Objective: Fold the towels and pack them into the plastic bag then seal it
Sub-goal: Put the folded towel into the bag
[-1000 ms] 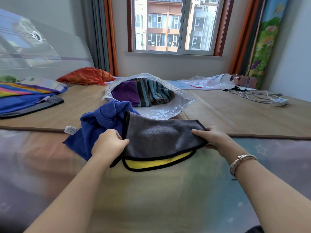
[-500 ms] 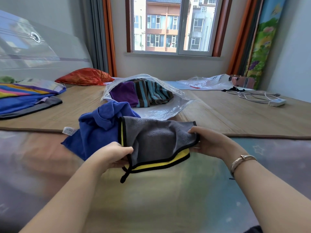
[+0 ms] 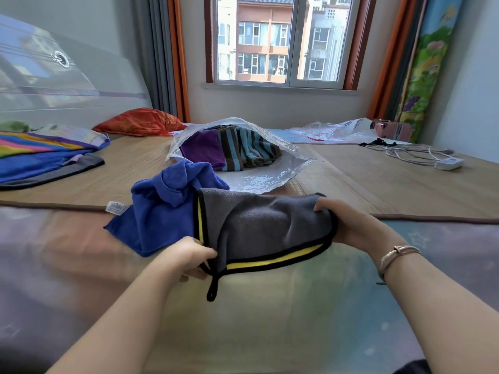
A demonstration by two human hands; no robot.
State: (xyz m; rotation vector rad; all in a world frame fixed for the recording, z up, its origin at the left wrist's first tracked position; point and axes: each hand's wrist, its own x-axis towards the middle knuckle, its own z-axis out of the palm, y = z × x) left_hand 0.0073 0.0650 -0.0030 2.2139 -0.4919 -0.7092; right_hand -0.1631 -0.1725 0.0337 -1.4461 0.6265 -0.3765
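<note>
The grey towel point(image 3: 259, 225), folded with its yellow underside showing along black-trimmed edges, hangs between both hands just above the mat point(image 3: 270, 319). The left hand point(image 3: 189, 259) pinches its near left corner, fingers curled around the edge; a black loop point(image 3: 212, 288) dangles just right of that pinch. The right hand point(image 3: 348, 225) grips the far right edge, thumb on top and fingers wrapped underneath. Beyond the left hand and touching the held towel lies a crumpled blue towel point(image 3: 162, 209). Farther out, beyond both hands, the plastic bag point(image 3: 259, 179) lies open with a purple towel point(image 3: 202, 149) and striped towel point(image 3: 248, 149) inside. Well left of the grip is a colourful blanket point(image 3: 40, 155); well right, a white cable point(image 3: 415, 156).
</note>
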